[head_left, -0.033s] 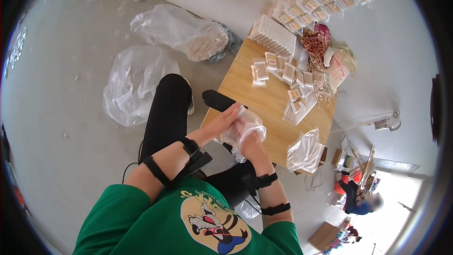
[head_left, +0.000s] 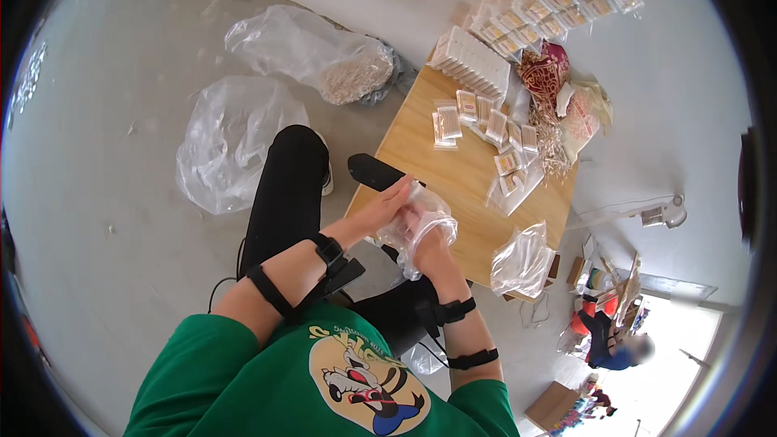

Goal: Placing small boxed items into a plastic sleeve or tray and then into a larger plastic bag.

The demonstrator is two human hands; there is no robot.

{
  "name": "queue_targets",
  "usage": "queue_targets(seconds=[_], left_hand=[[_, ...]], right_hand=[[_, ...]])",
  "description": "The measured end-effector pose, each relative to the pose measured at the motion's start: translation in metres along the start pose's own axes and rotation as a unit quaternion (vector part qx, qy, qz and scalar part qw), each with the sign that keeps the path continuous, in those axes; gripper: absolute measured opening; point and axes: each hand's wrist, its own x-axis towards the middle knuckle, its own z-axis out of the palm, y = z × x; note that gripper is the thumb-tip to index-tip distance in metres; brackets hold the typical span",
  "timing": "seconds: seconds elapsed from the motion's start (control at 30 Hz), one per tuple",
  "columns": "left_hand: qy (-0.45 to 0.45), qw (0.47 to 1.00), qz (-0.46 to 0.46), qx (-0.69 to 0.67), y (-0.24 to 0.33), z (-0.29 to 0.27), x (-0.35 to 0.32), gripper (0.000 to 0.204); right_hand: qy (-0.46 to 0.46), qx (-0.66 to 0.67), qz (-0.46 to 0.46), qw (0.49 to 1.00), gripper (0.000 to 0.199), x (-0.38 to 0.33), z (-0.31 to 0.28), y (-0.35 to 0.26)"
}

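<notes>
My left hand [head_left: 387, 204] pinches the top of a small clear plastic bag [head_left: 405, 235] at the near edge of a low wooden table [head_left: 453, 194]. My right hand [head_left: 429, 244] is pushed inside that bag up to the wrist, and the crinkled plastic blurs its fingers. Both wrists carry black straps. Small flat packets [head_left: 486, 125] lie scattered on the tabletop beyond my hands. A row of white packets [head_left: 473, 65] stands at the table's far corner.
A heap of red and cream loose goods [head_left: 558, 105] covers the table's right side. A filled clear bag [head_left: 522, 259] hangs at its near right corner. Two large clear bags [head_left: 235, 142] [head_left: 324, 53] lie on the grey floor. Another person [head_left: 615, 348] crouches far right.
</notes>
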Motion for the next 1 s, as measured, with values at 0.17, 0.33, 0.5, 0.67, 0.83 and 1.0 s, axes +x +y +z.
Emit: queue_targets(seconds=[0.17,0.33,0.5,0.67,0.83,1.0], left_hand=[[0.002,0.999,0.045,0.001,-0.007,-0.024,0.008,0.059],[-0.018,1.000,0.026,-0.001,-0.007,-0.012,0.001,0.063],[-0.053,0.997,0.052,-0.016,-0.012,-0.016,0.004,0.069],[-0.082,0.996,0.042,-0.002,-0.006,-0.016,0.006,0.070],[-0.037,0.995,0.081,0.052,-0.005,-0.008,0.003,0.066],[0.140,0.771,0.325,0.529,0.031,0.033,-0.036,0.059]], right_hand=[[0.078,0.512,0.139,0.844,0.051,-0.016,0.001,0.003],[0.084,-0.223,-0.099,0.966,0.057,-0.004,0.010,0.021],[0.049,-0.309,-0.178,0.933,0.067,0.000,0.010,0.005],[0.017,-0.278,-0.170,0.945,0.077,0.001,0.007,-0.020],[0.014,-0.302,-0.193,0.933,0.080,0.003,-0.002,-0.017],[-0.026,-0.173,-0.207,0.963,0.070,0.010,-0.009,-0.010]])
